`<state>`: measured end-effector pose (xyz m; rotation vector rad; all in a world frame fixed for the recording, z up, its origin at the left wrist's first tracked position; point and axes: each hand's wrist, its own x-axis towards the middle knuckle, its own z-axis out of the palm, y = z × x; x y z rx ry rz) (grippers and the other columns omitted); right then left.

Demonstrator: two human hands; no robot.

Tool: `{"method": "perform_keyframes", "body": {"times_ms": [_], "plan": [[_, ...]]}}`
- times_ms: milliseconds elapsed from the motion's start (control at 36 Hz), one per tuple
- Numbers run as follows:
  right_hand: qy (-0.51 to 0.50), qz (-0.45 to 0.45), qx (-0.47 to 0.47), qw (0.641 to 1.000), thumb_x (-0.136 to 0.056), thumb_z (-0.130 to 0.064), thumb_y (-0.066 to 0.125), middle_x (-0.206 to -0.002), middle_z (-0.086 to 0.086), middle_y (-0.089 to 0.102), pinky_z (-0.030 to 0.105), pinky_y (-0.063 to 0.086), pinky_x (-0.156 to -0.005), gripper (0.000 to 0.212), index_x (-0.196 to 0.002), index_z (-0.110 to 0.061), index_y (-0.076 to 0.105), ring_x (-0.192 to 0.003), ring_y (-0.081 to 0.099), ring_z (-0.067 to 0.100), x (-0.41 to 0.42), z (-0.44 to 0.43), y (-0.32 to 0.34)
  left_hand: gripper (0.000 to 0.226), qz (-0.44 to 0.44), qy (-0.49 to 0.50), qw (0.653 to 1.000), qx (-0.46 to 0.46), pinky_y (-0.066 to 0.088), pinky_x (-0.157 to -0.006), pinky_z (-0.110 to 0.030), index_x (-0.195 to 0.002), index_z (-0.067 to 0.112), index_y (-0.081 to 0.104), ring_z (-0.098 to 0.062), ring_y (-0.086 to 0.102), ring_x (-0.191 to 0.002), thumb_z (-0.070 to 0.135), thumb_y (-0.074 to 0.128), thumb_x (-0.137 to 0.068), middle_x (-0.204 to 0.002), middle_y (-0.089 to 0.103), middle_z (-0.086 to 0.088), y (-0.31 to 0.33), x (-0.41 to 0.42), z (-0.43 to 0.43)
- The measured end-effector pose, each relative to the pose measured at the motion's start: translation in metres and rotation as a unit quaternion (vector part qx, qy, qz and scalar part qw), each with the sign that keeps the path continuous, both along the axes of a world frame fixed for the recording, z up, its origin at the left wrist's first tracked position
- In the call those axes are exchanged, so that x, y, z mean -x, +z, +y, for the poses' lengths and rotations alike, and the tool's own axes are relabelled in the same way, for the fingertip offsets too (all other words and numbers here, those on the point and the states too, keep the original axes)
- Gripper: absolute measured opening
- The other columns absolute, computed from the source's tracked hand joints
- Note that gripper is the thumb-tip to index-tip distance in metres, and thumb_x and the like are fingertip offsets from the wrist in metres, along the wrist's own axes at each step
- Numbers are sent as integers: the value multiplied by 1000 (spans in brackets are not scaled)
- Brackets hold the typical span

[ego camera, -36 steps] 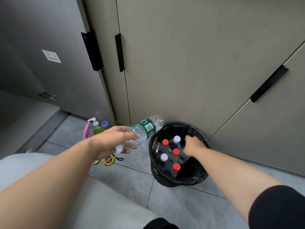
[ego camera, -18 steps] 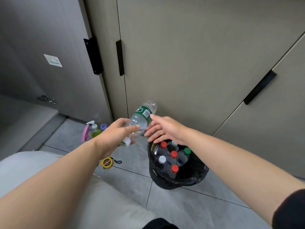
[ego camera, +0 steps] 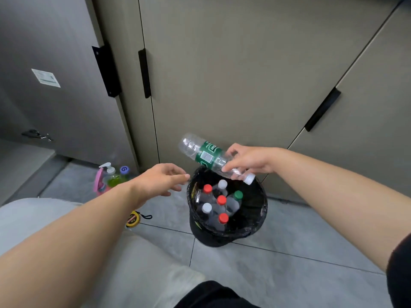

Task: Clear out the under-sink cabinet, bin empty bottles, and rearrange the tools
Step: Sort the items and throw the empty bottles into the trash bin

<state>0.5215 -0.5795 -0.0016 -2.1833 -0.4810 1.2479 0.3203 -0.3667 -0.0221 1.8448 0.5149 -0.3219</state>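
My right hand (ego camera: 250, 160) grips a clear empty bottle with a green label (ego camera: 205, 155) near its white cap, holding it tilted cap-down over the far rim of the black-lined bin (ego camera: 260, 210). Several capped empty bottles (ego camera: 219, 202) stand inside the bin, with red, white and green caps. My left hand (ego camera: 159, 181) hovers just left of the bin with relaxed fingers, holding nothing.
On the floor tiles to the left stand a pump bottle with green liquid (ego camera: 112, 176), a pink item (ego camera: 97, 182) and a purple-capped bottle (ego camera: 124, 172). A yellow tape measure (ego camera: 133, 220) lies by my left forearm. The cabinet door (ego camera: 66, 96) at left stands ajar; closed doors rise behind the bin.
The green-label bottle has passed from my left hand to my right, which now holds it over the bin. My left hand has let go and hangs free beside the bin.
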Motion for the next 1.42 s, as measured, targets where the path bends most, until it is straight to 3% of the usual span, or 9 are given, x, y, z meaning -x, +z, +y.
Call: {"method": "perform_keyframes", "body": {"times_ms": [194, 361, 500, 583, 722, 833, 1000, 1167, 1417], "plan": [[109, -44, 251, 961, -83, -7, 76, -99, 12, 64, 21, 49, -46, 53, -129, -11, 51, -54, 68, 14, -15, -35, 14, 13, 16, -33, 993, -109, 58, -81, -33, -106, 20, 67, -14, 71, -94, 30, 63, -98, -102, 72, -3, -7, -3, -4], [248, -96, 416, 869, -88, -26, 74, -129, 11, 65, 32, 52, -86, 48, -129, -5, 61, -95, 62, 22, 7, -16, 3, 12, 21, -59, 985, -161, 47, -62, -19, -106, 15, 68, -17, 70, -92, 22, 63, -98, -99, 72, -5, -9, 0, -1], [338, -159, 489, 788, -94, -27, 64, -103, 6, 62, 32, 47, -78, 14, -100, -16, 59, -86, 54, 21, 37, 0, -23, 12, 23, -54, 985, -160, 49, -66, -22, -106, 15, 68, -19, 70, -94, 22, 62, -98, -99, 73, -7, -10, 4, 3], [399, -186, 501, 745, -96, -25, 64, -106, 6, 61, 32, 50, -75, 22, -111, -9, 66, -88, 55, 22, 41, 8, -32, 10, 26, -54, 985, -162, 49, -66, -23, -104, 17, 68, -18, 70, -93, 22, 62, -98, -99, 73, -5, -12, 6, 5], [409, -271, 484, 725, -94, -24, 60, -133, 10, 61, 48, 43, -107, 37, -129, -11, 64, -125, 56, 35, 26, -4, -22, 8, 25, -57, 984, -164, 48, -65, -23, -102, 19, 68, -15, 70, -89, 24, 63, -98, -97, 73, -3, -16, 4, 6], [402, -285, 554, 671, -92, -33, 63, -140, -2, 51, 45, 37, -96, 48, -137, -26, 51, -128, 47, 31, 25, -5, -28, 7, 26, -59, 984, -165, 49, -66, -24, -102, 21, 67, -14, 70, -89, 25, 63, -98, -97, 73, -2, -17, 4, 7], [270, -329, 410, 807, -71, -40, 86, -137, 1, 55, 37, 46, -78, 107, -153, -16, 21, -121, 58, 28, 39, -12, -63, 8, 24, -59, 984, -164, 48, -65, -22, -102, 20, 68, -13, 70, -88, 23, 62, -98, -97, 73, -2, -18, 4, 6], [216, -315, 332, 862, -69, -47, 85, -114, 4, 66, 33, 51, -73, 60, -115, -16, 63, -101, 66, 29, 50, -23, -99, 9, 28, -56, 984, -168, 48, -65, -21, -105, 19, 67, -11, 69, -88, 22, 61, -98, -98, 71, 0, -18, 6, 8], [151, -307, 281, 896, -83, -14, 62, -118, 8, 58, 33, 48, -73, 26, -109, -16, 61, -102, 64, 34, 65, -31, -137, 4, 19, -41, 983, -181, 44, -63, -16, -99, 24, 68, -5, 62, -81, 26, 65, -97, -91, 68, 9, -21, 12, 17]]}}
